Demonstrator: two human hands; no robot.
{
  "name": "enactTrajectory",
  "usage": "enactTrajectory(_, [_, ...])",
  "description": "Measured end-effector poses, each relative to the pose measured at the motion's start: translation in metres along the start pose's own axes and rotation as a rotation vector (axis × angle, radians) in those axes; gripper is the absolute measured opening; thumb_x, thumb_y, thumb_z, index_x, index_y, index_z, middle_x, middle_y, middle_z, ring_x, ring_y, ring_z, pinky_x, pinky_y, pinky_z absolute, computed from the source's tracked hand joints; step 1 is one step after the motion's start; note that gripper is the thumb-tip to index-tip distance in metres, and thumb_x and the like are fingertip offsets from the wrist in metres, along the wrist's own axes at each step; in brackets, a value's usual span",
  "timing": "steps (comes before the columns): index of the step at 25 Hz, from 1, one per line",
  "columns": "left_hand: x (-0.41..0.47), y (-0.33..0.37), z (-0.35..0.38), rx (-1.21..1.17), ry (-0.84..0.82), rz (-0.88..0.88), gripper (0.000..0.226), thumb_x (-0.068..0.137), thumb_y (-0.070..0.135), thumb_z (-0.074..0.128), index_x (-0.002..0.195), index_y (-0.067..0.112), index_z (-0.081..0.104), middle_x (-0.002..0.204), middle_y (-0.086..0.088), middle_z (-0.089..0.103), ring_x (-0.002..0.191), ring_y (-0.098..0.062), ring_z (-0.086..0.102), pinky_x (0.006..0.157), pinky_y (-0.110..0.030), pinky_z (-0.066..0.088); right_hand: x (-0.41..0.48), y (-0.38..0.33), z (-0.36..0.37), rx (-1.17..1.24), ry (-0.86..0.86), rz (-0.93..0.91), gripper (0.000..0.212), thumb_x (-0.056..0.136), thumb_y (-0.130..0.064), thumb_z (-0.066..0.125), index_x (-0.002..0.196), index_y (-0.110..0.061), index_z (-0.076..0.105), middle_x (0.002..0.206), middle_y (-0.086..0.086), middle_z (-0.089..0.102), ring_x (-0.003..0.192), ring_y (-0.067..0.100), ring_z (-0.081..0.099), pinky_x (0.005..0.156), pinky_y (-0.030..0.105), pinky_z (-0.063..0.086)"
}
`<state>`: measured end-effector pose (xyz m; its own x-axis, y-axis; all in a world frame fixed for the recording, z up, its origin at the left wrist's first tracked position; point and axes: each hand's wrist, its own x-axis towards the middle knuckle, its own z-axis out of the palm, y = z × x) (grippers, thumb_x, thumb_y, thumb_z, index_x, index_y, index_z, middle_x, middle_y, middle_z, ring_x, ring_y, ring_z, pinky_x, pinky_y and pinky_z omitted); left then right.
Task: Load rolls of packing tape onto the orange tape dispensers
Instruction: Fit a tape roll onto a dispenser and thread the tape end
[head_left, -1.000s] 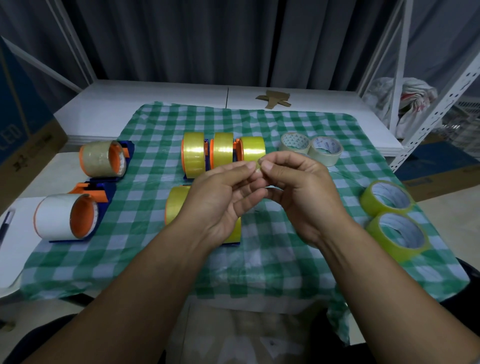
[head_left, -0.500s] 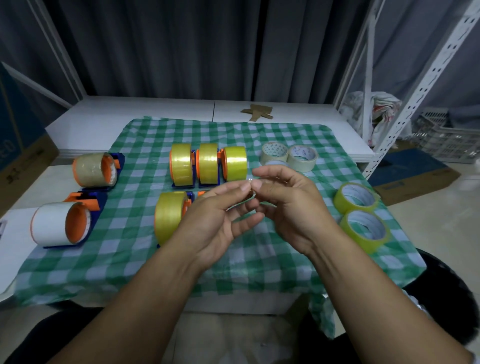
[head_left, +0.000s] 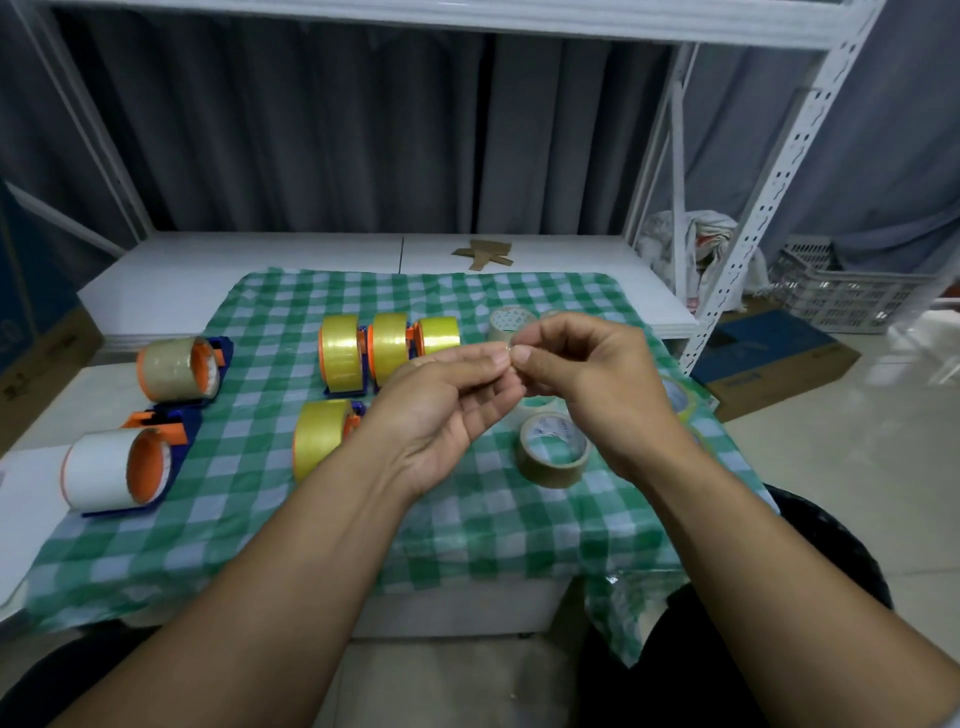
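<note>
Pinching fingertip to fingertip, the left hand (head_left: 441, 410) and right hand (head_left: 597, 384) join their grip above the white bench (head_left: 260, 254); what they pinch is too small to tell. Just beneath, one loose tan roll of packing tape (head_left: 553, 449) lies flat on the green checked cloth (head_left: 249, 467). Four glossy yellow rolls (head_left: 340, 351) stand on edge on orange dispensers (head_left: 414, 332), and two more loaded dispensers (head_left: 145, 465) sit at the left.

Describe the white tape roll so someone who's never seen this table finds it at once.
Find the green checked cloth and go to its left edge, where two blue-and-orange dispensers stand. The white roll sits on the nearer one; it is the only white roll, while the roll behind it is clear brownish.
</note>
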<state>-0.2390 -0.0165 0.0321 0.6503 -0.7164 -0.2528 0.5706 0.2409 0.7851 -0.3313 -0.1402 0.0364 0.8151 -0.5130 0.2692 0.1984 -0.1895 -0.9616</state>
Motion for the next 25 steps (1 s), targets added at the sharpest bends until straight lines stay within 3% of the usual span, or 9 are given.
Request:
enactTrajectory(9, [0.006, -0.014, 0.047, 0.057, -0.044, -0.046, 0.011, 0.094, -0.002, 0.061, 0.103, -0.002, 0.069, 0.079, -0.011, 0.070, 0.066, -0.013, 0.066, 0.059, -0.022, 0.060, -0.005, -0.003, -0.051, -0.109, 0.058, -0.029, 0.006, 0.086, -0.004, 0.077, 0.091, -0.002, 0.076, 0.086, 0.019, 0.074, 0.078, 0.021, 0.071, 0.075, 0.037, 0.062])
enactTrajectory(18, [0.016, -0.024, 0.056, 0.041, -0.058, -0.014, 0.010, 0.094, -0.004, 0.060, 0.097, -0.001, 0.069, 0.081, -0.014, 0.074, 0.067, -0.014, 0.072, 0.062, -0.023, 0.061, 0.000, 0.002, -0.067, -0.236, -0.025, -0.011, 0.007, 0.094, -0.009, 0.069, 0.087, -0.007, 0.070, 0.074, 0.000, 0.066, 0.067, 0.009, 0.060, 0.063, 0.026, 0.053])
enactTrajectory(25, [0.035, -0.037, 0.079, 0.028, -0.168, -0.238, 0.014, 0.098, -0.001, 0.055, 0.096, -0.005, 0.069, 0.074, -0.010, 0.068, 0.063, -0.011, 0.068, 0.061, -0.022, 0.062, -0.004, 0.001, -0.103, -0.197, 0.045, 0.018, 0.005, 0.085, -0.005, 0.077, 0.083, -0.001, 0.074, 0.067, 0.001, 0.070, 0.061, 0.010, 0.062, 0.060, 0.024, 0.053])
